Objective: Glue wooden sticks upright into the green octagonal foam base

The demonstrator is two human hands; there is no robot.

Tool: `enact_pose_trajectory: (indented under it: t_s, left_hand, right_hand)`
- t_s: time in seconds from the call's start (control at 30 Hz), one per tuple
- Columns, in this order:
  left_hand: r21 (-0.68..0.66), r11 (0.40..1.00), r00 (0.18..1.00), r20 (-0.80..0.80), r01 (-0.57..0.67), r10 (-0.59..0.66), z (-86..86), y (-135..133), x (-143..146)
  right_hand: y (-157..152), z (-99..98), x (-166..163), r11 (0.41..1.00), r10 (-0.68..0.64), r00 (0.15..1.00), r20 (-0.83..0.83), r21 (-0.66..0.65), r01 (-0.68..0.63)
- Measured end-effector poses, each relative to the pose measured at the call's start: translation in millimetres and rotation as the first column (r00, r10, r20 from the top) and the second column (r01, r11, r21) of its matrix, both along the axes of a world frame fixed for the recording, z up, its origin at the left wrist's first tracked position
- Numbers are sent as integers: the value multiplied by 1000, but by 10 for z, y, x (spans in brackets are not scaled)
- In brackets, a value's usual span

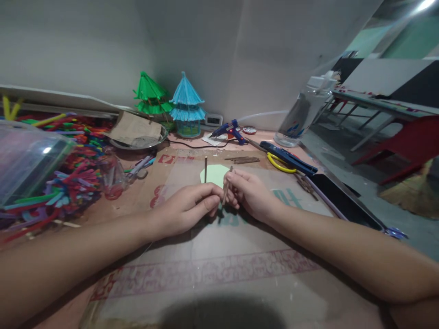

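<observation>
Between my thumb and fingers, my right hand (248, 192) pinches a thin brown stick (226, 191), tilted slightly from upright. My left hand (190, 205) is closed beside it, its fingertips close to the stick's lower part; what they grip, if anything, is hidden. Just behind both hands lies a pale green paper piece (216, 172) with angled edges, partly covered by my fingers. Another brown stick (206, 169) stands upright at the paper's left side, its lower end behind my left hand. A small pile of similar sticks (243, 160) lies beyond my right hand.
A cardboard sheet (219, 265) covers the tabletop. Behind are a blue glue gun (230, 131), green (151, 93) and blue (187, 105) model huts. Colourful pipe cleaners (78, 178) crowd the left. Dark blue cutters (288, 157), a phone (346, 201) and a clear bottle (302, 114) stand right.
</observation>
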State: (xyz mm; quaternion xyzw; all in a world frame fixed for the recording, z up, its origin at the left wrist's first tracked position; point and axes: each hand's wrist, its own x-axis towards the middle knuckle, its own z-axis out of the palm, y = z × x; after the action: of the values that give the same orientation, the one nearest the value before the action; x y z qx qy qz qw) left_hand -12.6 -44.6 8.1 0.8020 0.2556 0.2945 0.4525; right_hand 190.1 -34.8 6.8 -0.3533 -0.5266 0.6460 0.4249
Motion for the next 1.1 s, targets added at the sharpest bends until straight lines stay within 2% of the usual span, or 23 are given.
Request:
enact_pose_trajectory:
  t_s: [0.2,0.4,0.47,0.53,0.6,0.67,0.77,0.83,0.87,0.93,1.0,1.07,1.1]
  left_hand:
    - [-160,987,994,110,0,18,-9,-3,35]
    - [-172,985,993,116,-14,35,16,14,52]
    - [-136,990,997,65,-31,40,12,31,47]
    - [-84,994,998,10,-64,65,9,49,39]
    - [-14,993,993,-23,-113,113,15,61,32]
    - [54,987,986,-55,-152,155,28,63,26]
    - [116,981,980,-101,-157,169,41,54,23]
    - [113,982,978,-129,-149,163,28,50,23]
    - [99,984,978,-138,-145,158,13,50,24]
    - [69,988,978,-144,-141,150,-24,54,27]
    - [57,990,981,-136,-131,138,-58,61,34]
    - [58,992,985,-125,-114,121,-75,65,43]
    - [62,992,985,-124,-109,116,-76,66,48]
  right_hand:
    - [52,3,3,998,-26,998,-62,-58,22]
    - [51,3,10,999,-33,999,-34,-39,32]
    - [7,23,12,998,-54,998,-12,30,54]
    - [-66,50,10,982,-70,996,52,179,59]
    - [-146,76,3,931,-93,984,149,363,33]
    - [-203,100,-6,876,-115,966,232,482,-12]
    - [-175,151,14,863,-119,952,282,503,-41]
    - [-50,196,86,852,-193,946,260,522,31]
    - [46,218,147,828,-266,935,234,552,98]
    - [294,250,312,733,-445,877,181,636,241]
    - [586,267,501,642,-605,771,200,695,323]
    - [887,284,656,659,-682,645,346,672,337]
    - [1032,297,709,706,-665,587,462,647,290]
